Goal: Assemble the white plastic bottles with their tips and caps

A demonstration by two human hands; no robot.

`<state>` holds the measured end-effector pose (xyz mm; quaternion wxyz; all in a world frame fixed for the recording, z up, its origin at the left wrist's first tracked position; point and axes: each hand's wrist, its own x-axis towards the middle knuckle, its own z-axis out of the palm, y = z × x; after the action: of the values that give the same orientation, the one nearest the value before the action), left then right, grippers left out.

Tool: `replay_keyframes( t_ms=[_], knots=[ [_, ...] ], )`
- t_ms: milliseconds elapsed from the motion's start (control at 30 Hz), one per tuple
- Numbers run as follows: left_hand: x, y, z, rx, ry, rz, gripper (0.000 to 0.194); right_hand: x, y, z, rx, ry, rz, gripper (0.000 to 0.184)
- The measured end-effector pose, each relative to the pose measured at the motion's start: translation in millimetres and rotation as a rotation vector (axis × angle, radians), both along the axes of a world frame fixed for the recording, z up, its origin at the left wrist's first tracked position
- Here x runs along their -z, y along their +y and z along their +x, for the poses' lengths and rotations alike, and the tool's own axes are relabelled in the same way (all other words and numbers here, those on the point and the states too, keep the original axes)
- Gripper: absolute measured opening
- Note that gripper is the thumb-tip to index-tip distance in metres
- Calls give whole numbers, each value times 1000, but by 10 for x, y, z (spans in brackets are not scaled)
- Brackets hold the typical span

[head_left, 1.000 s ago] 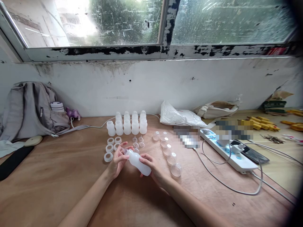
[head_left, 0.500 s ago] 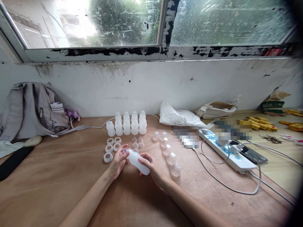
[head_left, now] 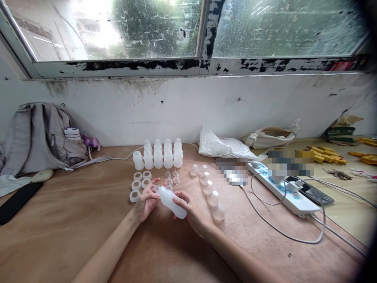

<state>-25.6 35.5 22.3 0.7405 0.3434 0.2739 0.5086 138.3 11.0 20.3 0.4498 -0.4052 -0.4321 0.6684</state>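
A small white plastic bottle (head_left: 173,204) lies tilted between both hands, its neck pointing up-left. My right hand (head_left: 191,210) grips the bottle's body from below. My left hand (head_left: 147,200) pinches at the neck end, where a small clear piece sits. Behind the hands stand several white bottles (head_left: 159,155) in rows. White rings (head_left: 138,184) lie to the left. Small clear nipples (head_left: 172,179) sit just past the bottle. Clear round caps (head_left: 210,192) run in a line on the right.
A grey backpack (head_left: 35,135) leans on the wall at the left, with a black strip (head_left: 16,200) near it. A plastic bag (head_left: 224,145), a white power strip (head_left: 282,190) with cables, a phone (head_left: 315,192) and yellow parts (head_left: 324,155) lie to the right on the wooden table (head_left: 73,228).
Both hands stay on the bottle with only slight finger shifts at the neck; the view wobbled a little.
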Motion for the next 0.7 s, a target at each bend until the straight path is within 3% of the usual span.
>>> replay_keyframes(
  t_ms=[100, 200, 267, 400, 600, 700],
  knots=[
    [8, -10, 15, -45, 29, 59, 47, -4, -12, 3, -2, 8, 4, 33],
    [11, -23, 32, -137, 143, 88, 48, -4, -31, 4, 72, -98, 120, 35],
    [-20, -31, 26, -106, 130, 71, 54, -1, -38, 2, 74, -119, 154, 34],
    [-93, -54, 21, -22, 29, 60, 60, 15, -38, -11, -6, -62, 69, 33],
    [33, -56, 111, -178, 105, 11, 43, 37, -90, -20, 196, -371, 375, 37],
    [61, -46, 119, -163, 106, -18, 42, 25, -90, -10, 212, -364, 381, 35]
  ],
)
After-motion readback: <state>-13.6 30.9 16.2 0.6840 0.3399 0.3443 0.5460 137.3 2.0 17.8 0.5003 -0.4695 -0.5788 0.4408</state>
